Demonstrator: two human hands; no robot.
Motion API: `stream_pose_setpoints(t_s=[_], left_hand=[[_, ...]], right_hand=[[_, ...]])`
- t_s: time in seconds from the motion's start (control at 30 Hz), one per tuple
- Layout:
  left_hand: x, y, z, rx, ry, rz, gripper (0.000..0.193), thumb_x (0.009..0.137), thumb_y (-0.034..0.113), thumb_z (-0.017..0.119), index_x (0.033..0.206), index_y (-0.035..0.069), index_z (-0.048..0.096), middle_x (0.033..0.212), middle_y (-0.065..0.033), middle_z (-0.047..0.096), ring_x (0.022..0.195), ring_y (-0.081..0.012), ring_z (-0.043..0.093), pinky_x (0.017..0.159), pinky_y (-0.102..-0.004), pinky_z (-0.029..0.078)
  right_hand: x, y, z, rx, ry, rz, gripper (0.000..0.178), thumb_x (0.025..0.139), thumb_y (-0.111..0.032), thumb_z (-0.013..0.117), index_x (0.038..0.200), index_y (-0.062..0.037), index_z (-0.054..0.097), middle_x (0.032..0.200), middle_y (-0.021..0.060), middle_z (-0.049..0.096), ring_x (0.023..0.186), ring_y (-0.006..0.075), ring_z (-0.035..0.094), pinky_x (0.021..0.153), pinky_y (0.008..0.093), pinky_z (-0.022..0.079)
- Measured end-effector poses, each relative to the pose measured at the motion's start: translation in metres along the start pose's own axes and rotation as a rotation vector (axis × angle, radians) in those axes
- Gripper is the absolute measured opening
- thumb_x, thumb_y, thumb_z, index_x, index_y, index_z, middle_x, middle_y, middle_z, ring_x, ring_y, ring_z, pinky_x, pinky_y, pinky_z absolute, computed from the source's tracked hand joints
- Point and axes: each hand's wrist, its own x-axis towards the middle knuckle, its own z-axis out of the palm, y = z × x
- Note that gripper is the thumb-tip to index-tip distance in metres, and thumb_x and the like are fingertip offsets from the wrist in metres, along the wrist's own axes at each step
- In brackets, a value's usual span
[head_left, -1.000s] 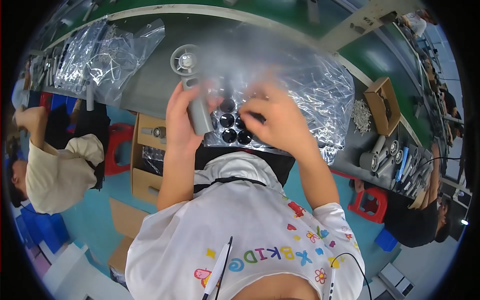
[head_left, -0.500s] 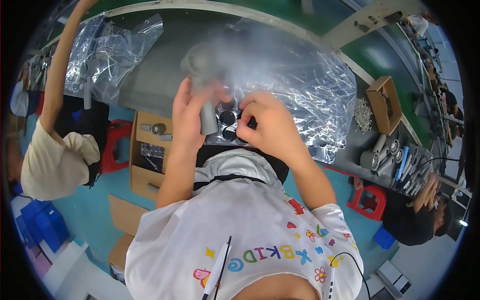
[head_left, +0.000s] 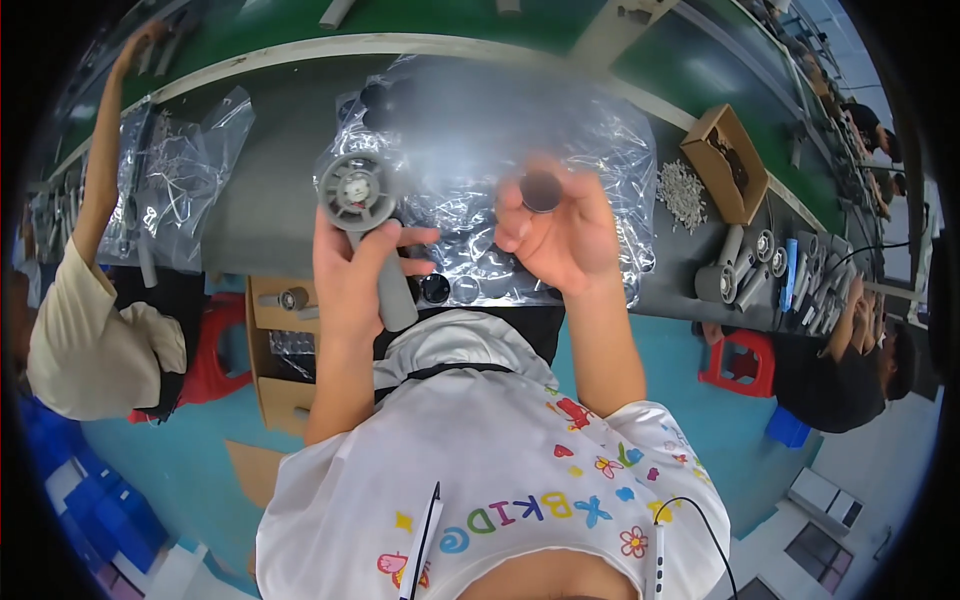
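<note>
My left hand point(head_left: 345, 265) is wrapped round the handle of a grey handheld fan point(head_left: 398, 300). The fan's round head, with spokes and a pale centre, faces up above my thumb, and my other fingers stretch out past the handle. In my right hand point(head_left: 575, 235), raised over the plastic, a dark round cap point(head_left: 541, 192) is pinched between thumb and fingers. Beneath both hands lies a shiny clear plastic sheet or bag point(head_left: 615, 150). Black round caps point(head_left: 435, 289) sit at its near edge, beside the fan handle. A hazy blur hides the far middle of the plastic.
Right of the plastic are a heap of small pale parts point(head_left: 682, 195), an open cardboard box point(head_left: 708, 150) and several grey fans point(head_left: 715, 284). A green conveyor belt point(head_left: 420, 18) runs behind the table. People sit on both sides; a carton point(head_left: 263, 370) stands at lower left.
My right hand has risen from the caps and moved right, with a dark cap now showing in its fingers. The fan in my left hand has tilted, its spoked head now plainly visible.
</note>
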Motion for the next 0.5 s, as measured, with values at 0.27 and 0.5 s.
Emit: stream_pose_setpoints(t_s=[0.27,0.5], left_hand=[[-0.002,-0.007,0.024,0.017,-0.146,-0.057,0.047,0.091,-0.004,0.061,0.132,0.000,0.039,0.122,-0.0157,0.056,0.098,-0.0339,0.072,0.060,-0.0337,0.066],[-0.005,-0.011,0.033,0.030,-0.195,-0.079,0.050,0.092,-0.004,0.061,0.136,0.001,0.037,0.125,-0.0164,0.055,0.099,-0.0306,0.072,0.062,-0.0322,0.066]], right_hand=[[-0.006,-0.002,0.002,0.073,-0.013,-0.008,0.029,0.099,-0.025,0.044,0.118,-0.0052,0.054,0.110,0.0223,0.064,0.080,0.0274,0.063,0.072,0.0418,0.053],[-0.011,-0.004,0.024,-0.292,0.172,-0.133,0.024,0.095,-0.014,0.062,0.115,-0.0001,0.060,0.103,0.0168,0.065,0.077,0.0210,0.060,0.067,0.0333,0.052]])
